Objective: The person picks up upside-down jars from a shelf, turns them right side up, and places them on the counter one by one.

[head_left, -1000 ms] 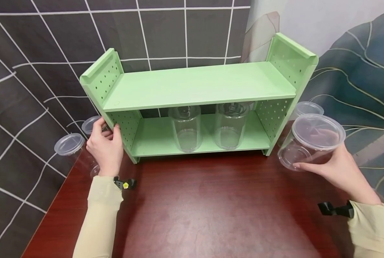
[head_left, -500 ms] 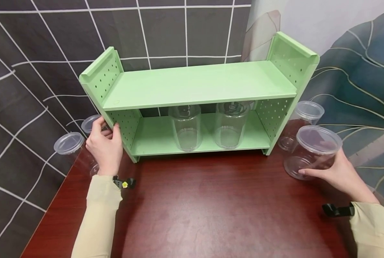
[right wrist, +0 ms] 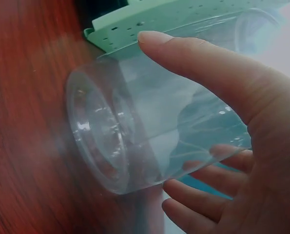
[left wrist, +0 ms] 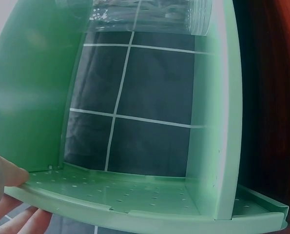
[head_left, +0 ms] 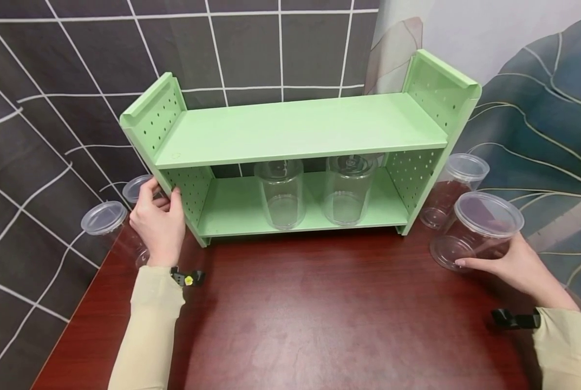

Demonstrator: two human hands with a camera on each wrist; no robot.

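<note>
My left hand (head_left: pixel 160 222) pinches the front edge of the left side panel of a green metal shelf (head_left: pixel 300 127). In the left wrist view the thumb (left wrist: pixel 10 173) lies on the inner face of that perforated panel, with fingers behind it. At the right, my right hand (head_left: pixel 521 268) holds a clear plastic jar (head_left: pixel 458 244) with a translucent lid, upright and low at the tabletop. The right wrist view shows the thumb (right wrist: pixel 183 58) along one side of the jar and fingers at the other; the base (right wrist: pixel 96 131) is right at the wood.
Two clear jars (head_left: pixel 282 200) stand on the lower shelf board. Another lidded jar (head_left: pixel 446 189) is behind the held one, beside the right panel. Two more lidded jars (head_left: pixel 106 218) stand left of the shelf. Dark tiled cloth (head_left: pixel 251 49) hangs behind the reddish-brown table (head_left: pixel 319 314).
My right hand has lowered the jar toward the tabletop, then shifted slightly right with it, uncovering more of the jar behind. The left hand and shelf have stayed in place.
</note>
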